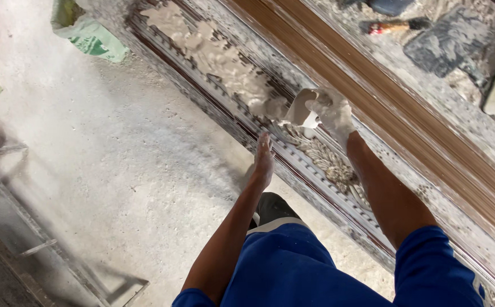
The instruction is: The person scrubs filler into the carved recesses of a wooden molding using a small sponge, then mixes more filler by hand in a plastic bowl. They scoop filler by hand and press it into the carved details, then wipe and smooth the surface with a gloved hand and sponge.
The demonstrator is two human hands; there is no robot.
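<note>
Gripping a lump of wet white plaster, the right hand is coated in the same pale paste, its fingers curled closed around the mass so that the plaster bulges out toward the left of the fist. Hand and plaster sit directly over the long ornate mould, which runs diagonally from the upper left to the lower right of the view, and the lump touches or nearly touches the mould's surface just where a spread of plaster already laid along the channel ends. Below the fist, carved leaf ornament in the mould lies bare. The left hand is empty, flat and open with fingers together and pointing up the frame, resting against the near edge of the mould, just beside and slightly below the right hand, apart from the plaster. A brown wooden strip runs along the far side of the mould. Beyond it, a trowel and a dark slab lie on a dusty surface. On the pale floor at upper left lies a green bag, and blue clothing fills the bottom of the view.
</note>
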